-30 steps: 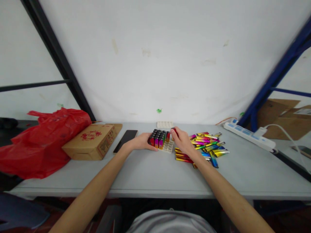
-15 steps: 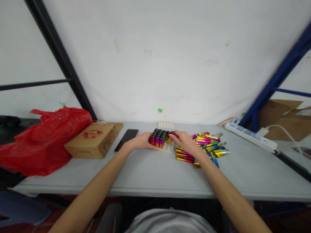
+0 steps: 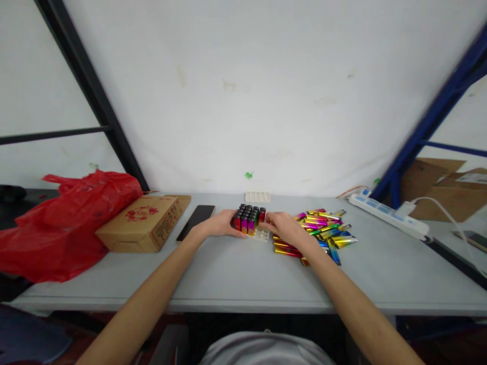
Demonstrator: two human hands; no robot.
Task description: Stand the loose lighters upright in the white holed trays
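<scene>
The left hand grips the upright lighters near the back edge of the bench, best kept light and square. I can't tell whether the right hand, at the tray, holds anything.

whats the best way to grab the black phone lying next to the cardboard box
I'd pinch the black phone by its two long edges, close to the near end, coming down from above and the person's side. It lies flat and thin, so its broad face offers nothing to hook; the left hand and its wrist crowd the far right part.
</scene>
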